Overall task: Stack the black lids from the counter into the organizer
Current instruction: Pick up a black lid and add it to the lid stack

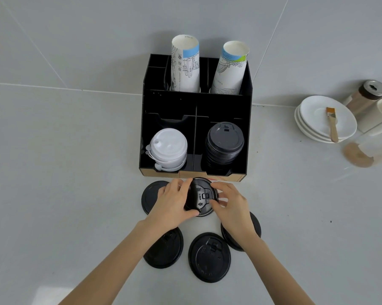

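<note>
A loose black lid [209, 257] is seen nearest, w/ three more flat on the counter [64, 172] behind and beside both hands. One lid [200, 196] is pinched at its rim btwn fingers of the left hand [170, 202] and right hand [232, 208], just short of the organizer [196, 102]. Beyond the fingertips, a black stack [224, 144] already fills the right front bay; approx. five remain, and embossed lid text is unreadable.

Stacked white saucers [313, 122] far right, brush [332, 124] lying on top; brown shaker jar [366, 96] behind.

Grey counter [75, 194] — organizer [195, 102], lids [209, 257], saucers [324, 119]
</note>
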The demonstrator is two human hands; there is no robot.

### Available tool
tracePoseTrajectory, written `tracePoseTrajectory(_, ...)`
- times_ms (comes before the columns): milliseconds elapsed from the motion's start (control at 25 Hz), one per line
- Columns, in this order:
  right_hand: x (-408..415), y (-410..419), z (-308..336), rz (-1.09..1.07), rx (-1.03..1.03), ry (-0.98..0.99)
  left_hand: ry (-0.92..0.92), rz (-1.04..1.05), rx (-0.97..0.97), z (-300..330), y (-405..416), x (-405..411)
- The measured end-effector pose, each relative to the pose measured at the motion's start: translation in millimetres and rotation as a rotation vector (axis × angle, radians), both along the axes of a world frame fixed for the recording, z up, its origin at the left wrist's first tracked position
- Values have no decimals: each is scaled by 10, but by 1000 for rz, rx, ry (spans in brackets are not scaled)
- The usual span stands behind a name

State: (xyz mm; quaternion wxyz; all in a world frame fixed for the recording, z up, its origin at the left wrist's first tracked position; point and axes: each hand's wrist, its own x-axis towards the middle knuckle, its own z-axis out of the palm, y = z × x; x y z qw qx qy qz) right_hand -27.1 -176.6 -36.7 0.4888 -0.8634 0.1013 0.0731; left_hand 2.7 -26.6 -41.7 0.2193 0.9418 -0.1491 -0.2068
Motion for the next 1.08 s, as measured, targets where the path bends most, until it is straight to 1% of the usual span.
tracePoseTrajectory(120, 9, -45, 74, -39, 67, 10, 13, 65, -189, 38, 34, 6)
tracePoseTrajectory(440, 25, -115, 282, -72, 108, -54, -47, 246, -406, 156, 15, 8)
tracePoseTrajectory(520, 32, -135, 318, -69, 111, -62, -22, 268, -469, 183, 28, 0)
tracePoseTrajectory(680, 33, -139, 395, -74, 107, -82, 110, 368, -612, 253, 38, -19)
tracePoseTrajectory(760, 22, -139, 446, -78, 91, -97, 127, 396, -646, 292, 30, -28)
tracePoseTrajectory(1080, -30, -184, 555, -112, 18, -132, 43, 480, -731, 451, 28, 59)
